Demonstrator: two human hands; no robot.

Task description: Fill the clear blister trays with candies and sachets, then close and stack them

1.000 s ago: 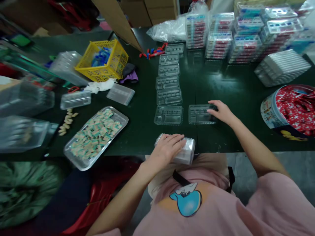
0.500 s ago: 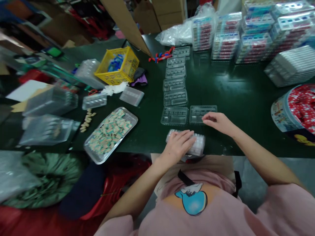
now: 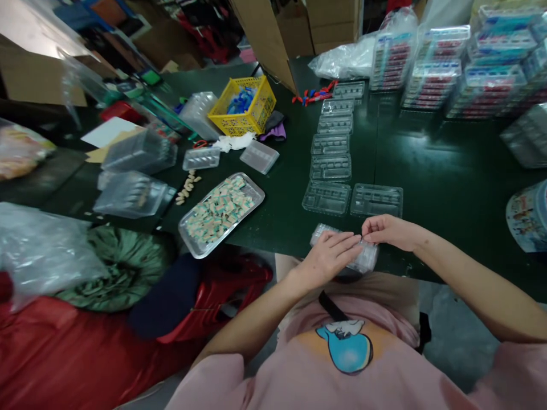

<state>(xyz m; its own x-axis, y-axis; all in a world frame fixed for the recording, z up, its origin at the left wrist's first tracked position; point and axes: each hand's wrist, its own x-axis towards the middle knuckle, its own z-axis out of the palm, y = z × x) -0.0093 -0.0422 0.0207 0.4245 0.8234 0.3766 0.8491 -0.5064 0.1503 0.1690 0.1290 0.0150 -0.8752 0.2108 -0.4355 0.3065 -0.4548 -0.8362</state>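
Your right hand [image 3: 387,230] has come back from the single clear tray [image 3: 376,199] to the tray stack [image 3: 365,259] at the table's near edge, fingertips pinching the top tray's rim. Your left hand [image 3: 331,256] lies flat on that stack, steadying it.

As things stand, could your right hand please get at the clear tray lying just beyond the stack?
Probably yes. The right hand is pinching at the stack of clear trays on the table edge, and the single clear tray lies just past it on bare green table, with nothing between.
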